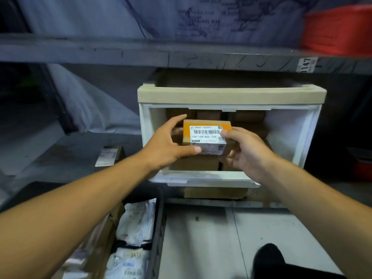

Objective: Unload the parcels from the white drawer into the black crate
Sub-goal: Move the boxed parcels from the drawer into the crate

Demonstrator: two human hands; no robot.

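A small cardboard parcel (205, 135) with orange tape and a white barcode label is held in front of the open white drawer (310, 133). My left hand (167, 146) grips its left end, thumb under the front edge. My right hand (247, 150) grips its right end, thumb on the label. Behind it, several brown cardboard parcels (195, 165) are stacked inside the drawer. The black crate (159, 224) stands at the lower left, partly hidden under my left forearm, with white bagged parcels (136, 224) and cardboard boxes in it.
The drawer unit sits on a dark metal shelf with another shelf board (181, 55) close above it. A labelled parcel (107, 157) lies on the shelf left of the drawer. A red basket (338, 29) stands upper right. A dark shoe (267, 260) is on the floor below.
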